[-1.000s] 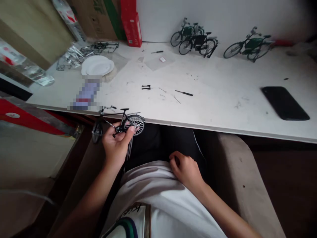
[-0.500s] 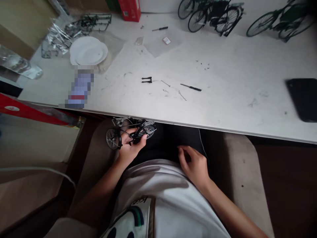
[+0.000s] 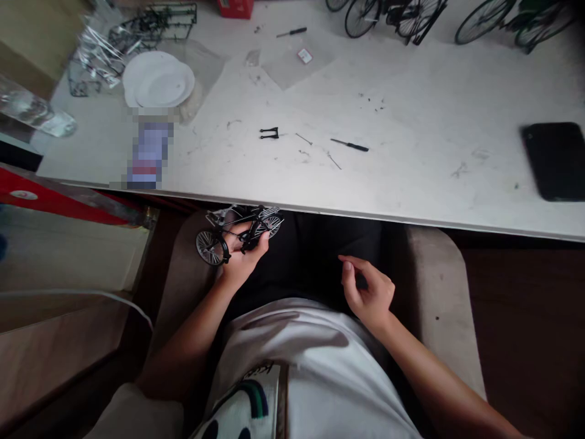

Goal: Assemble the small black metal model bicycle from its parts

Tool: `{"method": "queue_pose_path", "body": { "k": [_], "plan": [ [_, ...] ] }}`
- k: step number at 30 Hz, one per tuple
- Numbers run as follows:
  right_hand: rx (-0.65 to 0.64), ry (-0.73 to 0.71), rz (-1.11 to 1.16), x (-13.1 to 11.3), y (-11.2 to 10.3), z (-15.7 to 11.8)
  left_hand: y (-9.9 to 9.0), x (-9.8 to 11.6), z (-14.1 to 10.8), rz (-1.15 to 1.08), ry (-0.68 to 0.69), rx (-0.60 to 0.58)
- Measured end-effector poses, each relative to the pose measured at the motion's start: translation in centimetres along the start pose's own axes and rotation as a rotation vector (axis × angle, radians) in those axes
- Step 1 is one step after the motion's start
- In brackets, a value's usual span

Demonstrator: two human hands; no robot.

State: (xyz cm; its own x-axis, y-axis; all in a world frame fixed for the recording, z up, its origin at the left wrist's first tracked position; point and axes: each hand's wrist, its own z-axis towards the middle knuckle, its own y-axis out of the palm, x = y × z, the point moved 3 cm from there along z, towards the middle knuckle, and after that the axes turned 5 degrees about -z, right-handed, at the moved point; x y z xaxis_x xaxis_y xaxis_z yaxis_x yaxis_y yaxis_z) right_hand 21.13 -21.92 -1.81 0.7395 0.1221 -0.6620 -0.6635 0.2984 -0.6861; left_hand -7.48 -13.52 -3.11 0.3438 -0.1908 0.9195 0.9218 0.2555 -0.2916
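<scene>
My left hand (image 3: 242, 259) is closed around a black model bicycle (image 3: 211, 247), held over my lap just below the table's front edge. Its spoked wheels show on both sides of the hand, and the thumb presses near the right wheel. To the right, over my dark trousers, my right hand (image 3: 369, 291) has thumb and forefinger drawn together in a pinch; anything between the tips is too small to make out. On the table ahead lie a small black two-pronged part (image 3: 269, 133), a screwdriver (image 3: 350, 145) and thin metal rods (image 3: 334, 160).
Larger model bicycles (image 3: 393, 18) stand at the back right. White plates (image 3: 159, 80), wire-like parts in wrapping (image 3: 153, 27) and a blurred-out phone-like object (image 3: 150, 152) are on the left. A black phone-like slab (image 3: 558, 161) lies at the right, and a second screwdriver (image 3: 291, 32) farther back.
The view has tipped downward, so the table things sit higher in the picture. My right hand has shifted a little to the right, away from the bicycle. My left hand keeps its hold.
</scene>
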Motion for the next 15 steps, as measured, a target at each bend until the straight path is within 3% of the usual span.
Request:
{"method": "queue_pose_path", "body": {
  "k": [7, 10, 15],
  "plan": [
    [-0.027, 0.040, 0.001, 0.0, -0.9, -1.1, -0.1, -0.2, -0.8, -0.049, 0.071, 0.058],
    [-0.158, 0.056, -0.033, 0.5, -0.4, -1.5, -0.4, 0.0, -1.2, -0.049, 0.049, 0.083],
    [-0.339, -0.078, -0.119, 1.0, 2.2, -1.8, -1.0, 0.3, -1.7, -0.013, 0.053, 0.085]
  ]
}}
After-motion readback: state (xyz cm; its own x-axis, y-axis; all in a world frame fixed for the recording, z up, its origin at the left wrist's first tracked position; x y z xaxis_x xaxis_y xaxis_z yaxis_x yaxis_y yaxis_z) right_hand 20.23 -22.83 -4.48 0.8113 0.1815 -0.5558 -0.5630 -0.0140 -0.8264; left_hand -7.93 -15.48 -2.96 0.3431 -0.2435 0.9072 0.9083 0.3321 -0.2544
